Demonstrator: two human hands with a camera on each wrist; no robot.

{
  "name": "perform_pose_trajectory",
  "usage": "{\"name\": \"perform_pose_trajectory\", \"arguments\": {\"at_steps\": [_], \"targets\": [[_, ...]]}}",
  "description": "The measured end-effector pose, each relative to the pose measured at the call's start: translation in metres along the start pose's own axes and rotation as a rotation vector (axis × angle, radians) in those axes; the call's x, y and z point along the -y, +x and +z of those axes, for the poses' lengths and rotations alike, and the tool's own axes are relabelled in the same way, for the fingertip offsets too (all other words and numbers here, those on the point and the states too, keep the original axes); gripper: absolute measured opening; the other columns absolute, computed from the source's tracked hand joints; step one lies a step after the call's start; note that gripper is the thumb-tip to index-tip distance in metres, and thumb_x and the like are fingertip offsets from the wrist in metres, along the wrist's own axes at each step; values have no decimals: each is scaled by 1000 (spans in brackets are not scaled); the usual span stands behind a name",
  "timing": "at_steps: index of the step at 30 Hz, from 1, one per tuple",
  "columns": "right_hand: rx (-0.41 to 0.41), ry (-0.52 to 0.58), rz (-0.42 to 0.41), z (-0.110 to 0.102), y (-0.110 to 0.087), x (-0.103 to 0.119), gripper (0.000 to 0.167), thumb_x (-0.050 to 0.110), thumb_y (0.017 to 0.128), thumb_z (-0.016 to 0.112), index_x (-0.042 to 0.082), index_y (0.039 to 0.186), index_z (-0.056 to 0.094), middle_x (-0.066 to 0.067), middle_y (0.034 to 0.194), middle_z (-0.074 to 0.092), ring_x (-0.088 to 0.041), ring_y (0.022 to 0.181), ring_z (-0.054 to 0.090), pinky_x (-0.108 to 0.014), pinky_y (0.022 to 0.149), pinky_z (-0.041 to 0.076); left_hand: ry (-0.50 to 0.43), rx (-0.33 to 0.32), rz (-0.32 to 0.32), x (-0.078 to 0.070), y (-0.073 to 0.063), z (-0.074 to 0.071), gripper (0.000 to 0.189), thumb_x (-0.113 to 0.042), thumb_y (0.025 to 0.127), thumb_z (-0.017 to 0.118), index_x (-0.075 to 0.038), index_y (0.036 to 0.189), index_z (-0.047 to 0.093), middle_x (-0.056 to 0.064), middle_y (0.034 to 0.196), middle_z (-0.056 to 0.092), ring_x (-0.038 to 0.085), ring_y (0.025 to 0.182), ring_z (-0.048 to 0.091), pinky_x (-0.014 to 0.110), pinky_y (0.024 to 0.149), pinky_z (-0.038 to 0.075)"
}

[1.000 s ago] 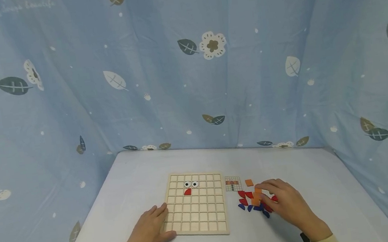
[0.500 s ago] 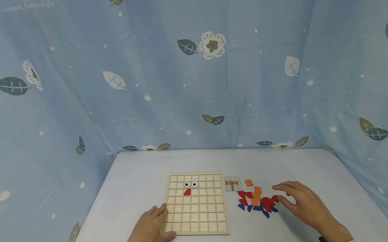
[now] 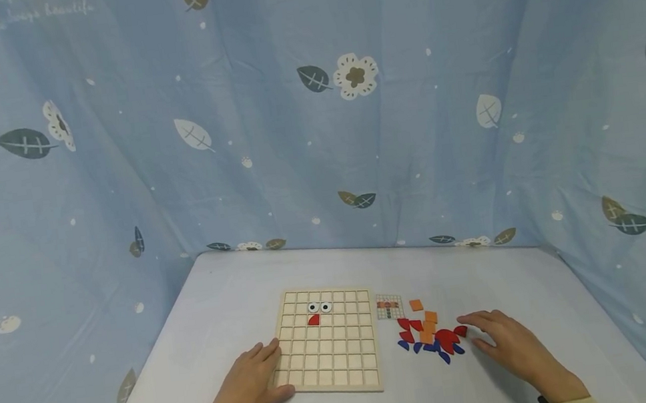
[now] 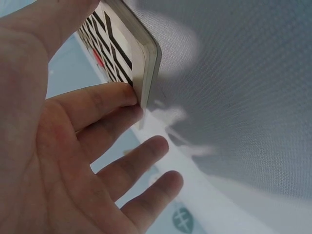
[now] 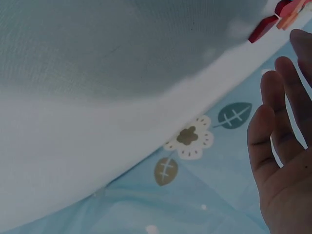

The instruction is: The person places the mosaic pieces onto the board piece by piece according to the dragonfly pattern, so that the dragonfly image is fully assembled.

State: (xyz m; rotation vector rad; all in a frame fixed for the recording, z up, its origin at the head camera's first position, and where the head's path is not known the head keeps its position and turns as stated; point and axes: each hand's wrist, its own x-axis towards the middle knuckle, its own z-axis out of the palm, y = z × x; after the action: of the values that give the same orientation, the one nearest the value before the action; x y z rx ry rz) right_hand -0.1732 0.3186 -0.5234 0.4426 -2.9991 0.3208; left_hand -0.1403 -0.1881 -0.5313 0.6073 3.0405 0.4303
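Observation:
A wooden grid board (image 3: 350, 376) lies flat on the table, carrying two eye pieces (image 3: 320, 307) and a red quarter-circle piece (image 3: 313, 321) in its upper cells. At the board's front left corner rests my left hand (image 3: 248, 384), fingers along the left edge and thumb at the front edge. The left wrist view shows its fingertips (image 4: 129, 95) touching the rim. To the right, my right hand (image 3: 512, 343) hovers with loosely bent, parted fingers and nothing between them. Closest to it is a loose red piece (image 3: 460, 331), beside a larger red cluster (image 3: 446, 339).
Orange squares (image 3: 427, 330), blue curved pieces (image 3: 445, 357) and more red pieces (image 3: 406, 336) lie in a loose pile right of the board. A small pattern card (image 3: 389, 306) lies between board and pile. A blue patterned curtain (image 3: 318, 162) surrounds the white table (image 3: 235, 273).
My right hand has drawn back to the right from over the pile, uncovering the orange and red pieces. The left hand and the board have stayed in place.

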Motion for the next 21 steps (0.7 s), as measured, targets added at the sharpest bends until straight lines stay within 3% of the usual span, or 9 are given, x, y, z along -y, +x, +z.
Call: {"name": "perform_pose_trajectory", "arguments": {"at_steps": [14, 21], "targets": [[101, -25, 0, 12, 4, 3, 36, 9, 80, 86, 20, 113, 77, 3, 108, 69, -22, 101, 64, -52, 93, 57, -12, 21, -20, 1, 3, -1, 82, -53, 83, 79, 7, 135, 60, 20, 146, 54, 47, 131, 50, 61, 106, 44], [93, -71, -15, 12, 8, 4, 30, 13, 79, 87, 17, 107, 78, 7, 95, 66, -17, 90, 62, -45, 85, 60, -6, 10, -12, 1, 3, 0, 81, -51, 83, 79, 7, 135, 60, 20, 145, 55, 47, 131, 50, 61, 107, 44]]}}
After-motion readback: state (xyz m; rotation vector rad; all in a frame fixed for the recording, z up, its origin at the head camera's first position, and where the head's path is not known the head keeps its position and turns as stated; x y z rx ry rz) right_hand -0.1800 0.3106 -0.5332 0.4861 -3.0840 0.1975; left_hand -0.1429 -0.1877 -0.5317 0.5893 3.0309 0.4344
